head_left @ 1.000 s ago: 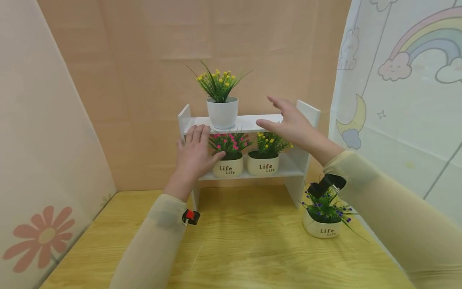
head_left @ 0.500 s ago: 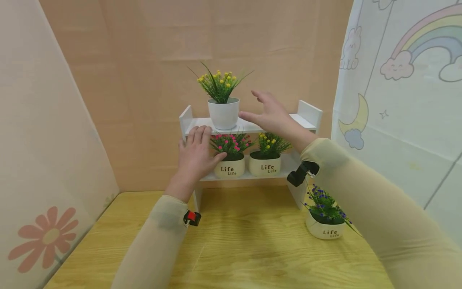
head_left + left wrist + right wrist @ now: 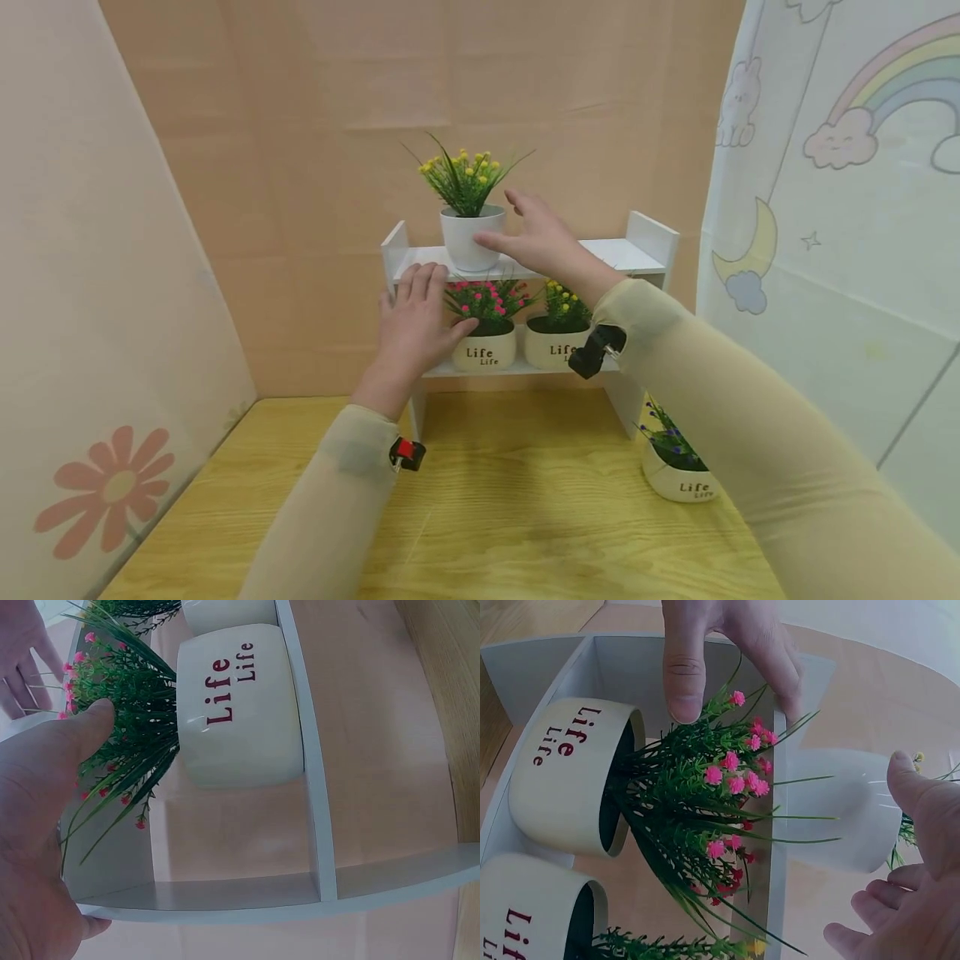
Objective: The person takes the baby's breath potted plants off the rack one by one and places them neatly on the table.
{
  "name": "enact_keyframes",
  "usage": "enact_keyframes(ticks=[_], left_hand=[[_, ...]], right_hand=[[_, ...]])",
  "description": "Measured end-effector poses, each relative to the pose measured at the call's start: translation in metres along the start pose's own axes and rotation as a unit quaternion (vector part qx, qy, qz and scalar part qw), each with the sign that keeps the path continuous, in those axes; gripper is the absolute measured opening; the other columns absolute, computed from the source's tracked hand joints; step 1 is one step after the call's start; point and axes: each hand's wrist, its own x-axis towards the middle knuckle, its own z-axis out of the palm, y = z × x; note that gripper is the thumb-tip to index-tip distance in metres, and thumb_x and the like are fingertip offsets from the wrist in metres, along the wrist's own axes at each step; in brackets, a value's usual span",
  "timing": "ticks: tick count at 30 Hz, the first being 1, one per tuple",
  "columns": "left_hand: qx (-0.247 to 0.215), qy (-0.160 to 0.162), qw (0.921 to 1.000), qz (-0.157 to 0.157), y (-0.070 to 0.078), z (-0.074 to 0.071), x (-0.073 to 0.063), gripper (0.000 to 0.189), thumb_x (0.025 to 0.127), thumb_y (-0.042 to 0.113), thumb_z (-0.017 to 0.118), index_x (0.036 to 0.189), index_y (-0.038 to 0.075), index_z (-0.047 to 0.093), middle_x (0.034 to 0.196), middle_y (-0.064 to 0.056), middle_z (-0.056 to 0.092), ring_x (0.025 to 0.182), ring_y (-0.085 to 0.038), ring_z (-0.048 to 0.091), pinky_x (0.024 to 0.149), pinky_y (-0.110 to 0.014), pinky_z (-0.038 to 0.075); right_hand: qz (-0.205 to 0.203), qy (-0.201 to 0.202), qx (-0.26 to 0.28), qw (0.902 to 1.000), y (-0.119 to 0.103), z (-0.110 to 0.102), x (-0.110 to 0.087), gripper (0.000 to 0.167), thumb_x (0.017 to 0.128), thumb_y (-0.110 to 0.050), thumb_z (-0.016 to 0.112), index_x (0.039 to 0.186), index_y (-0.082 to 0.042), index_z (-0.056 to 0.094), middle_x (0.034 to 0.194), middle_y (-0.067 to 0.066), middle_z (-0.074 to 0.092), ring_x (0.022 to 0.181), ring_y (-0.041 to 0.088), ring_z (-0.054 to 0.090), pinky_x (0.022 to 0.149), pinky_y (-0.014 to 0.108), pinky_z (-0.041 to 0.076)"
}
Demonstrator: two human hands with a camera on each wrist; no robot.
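Note:
A white pot of yellow flowers stands on the top board of a white two-tier shelf. My right hand is at the pot's right side, thumb overlapping its front and fingers spread behind; the right wrist view has this hand beside the white pot. My left hand rests on the shelf's upper left corner, fingers over the board, thumb spread by the pink flowers. Below, a cream "Life" pot with pink flowers stands beside a cream pot with yellow flowers.
On the wooden table, right of the shelf, another cream pot with purple-blue flowers is partly hidden by my right sleeve. A patterned cloth hangs along the right side, and a plain backdrop behind.
My right hand has moved left from over the top board to the white pot's side. The left hand has stayed on the shelf corner. The view has shifted slightly.

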Motion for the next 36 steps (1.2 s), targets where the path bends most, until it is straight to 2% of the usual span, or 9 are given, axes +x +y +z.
enact_keyframes(ticks=[5, 15, 23, 36], left_hand=[[-0.003, -0.005, 1.0000, -0.003, 0.001, 0.000, 0.000, 0.104, 0.099, 0.071, 0.070, 0.173, 0.015, 0.023, 0.178, -0.012, 0.026, 0.167, -0.035, 0.013, 0.127, -0.075, 0.016], [-0.010, -0.004, 0.9999, 0.001, 0.002, -0.004, 0.000, 0.105, 0.098, 0.070, 0.072, 0.173, 0.015, 0.023, 0.178, -0.012, 0.026, 0.167, -0.034, 0.012, 0.127, -0.076, 0.016], [-0.010, -0.007, 0.9999, 0.001, 0.004, -0.008, 0.001, 0.105, 0.098, 0.071, 0.072, 0.174, 0.016, 0.022, 0.179, -0.011, 0.025, 0.168, -0.033, 0.010, 0.127, -0.075, 0.016], [-0.007, -0.011, 0.9999, -0.005, 0.003, -0.005, -0.002, 0.105, 0.098, 0.070, 0.072, 0.173, 0.016, 0.023, 0.177, -0.011, 0.026, 0.167, -0.033, 0.012, 0.127, -0.075, 0.016]], right_hand=[[0.008, 0.000, 0.013, 0.9999, -0.001, 0.006, 0.006, 0.107, 0.103, -0.058, 0.074, 0.178, -0.010, 0.016, 0.182, 0.010, 0.021, 0.166, 0.032, 0.026, 0.131, 0.053, 0.029], [0.025, 0.001, 0.075, 0.9969, -0.004, 0.013, 0.018, 0.111, 0.101, -0.059, 0.076, 0.178, -0.010, 0.013, 0.183, 0.008, 0.020, 0.164, 0.031, 0.031, 0.129, 0.047, 0.035], [0.027, 0.005, 0.082, 0.9962, -0.006, 0.016, 0.024, 0.114, 0.101, -0.059, 0.075, 0.177, -0.007, 0.009, 0.183, 0.012, 0.019, 0.163, 0.032, 0.032, 0.129, 0.046, 0.035], [0.045, 0.005, 0.073, 0.9963, -0.005, 0.024, 0.027, 0.114, 0.100, -0.060, 0.075, 0.176, -0.004, 0.012, 0.177, 0.019, 0.032, 0.159, 0.035, 0.039, 0.127, 0.047, 0.037]])
